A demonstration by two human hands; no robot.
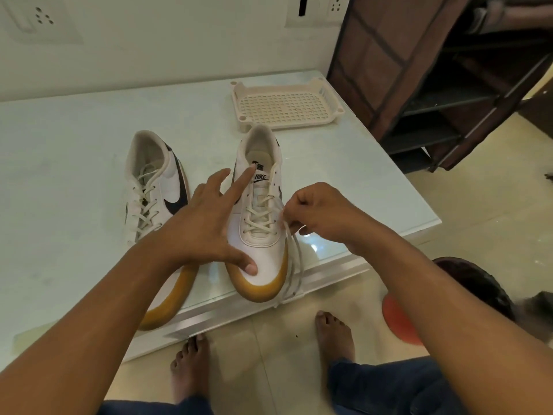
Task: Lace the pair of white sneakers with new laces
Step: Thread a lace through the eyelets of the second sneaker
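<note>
Half-laced sneaker (pixel 263 232): white upper, tan sole rim, black lettering on the tongue, cream lace (pixel 294 265) crossed through the lower eyelets. Standing at the near edge of the pale glossy table (pixel 74 163), toe toward the viewer. Second sneaker (pixel 155 187) just beside it on the left-hand side, black swoosh on its flank, laced higher up.

Forefoot of the second sneaker crossed and largely hidden by the left forearm. Eyelet carrying the free lace not discernible.

Left hand (pixel 206 226) spread over the half-laced sneaker, thumb pressed on the toe cap, index finger stretched toward the tongue. Right hand (pixel 317 211) just beside the same sneaker's other flank, fingers curled, pinching the lace, loose strands hanging past the table edge.

Farther back on the table, a perforated cream tray (pixel 287 106). Beyond the table, a dark shelf rack (pixel 434 85). Below, bare feet (pixel 191 366) on a tiled floor.
</note>
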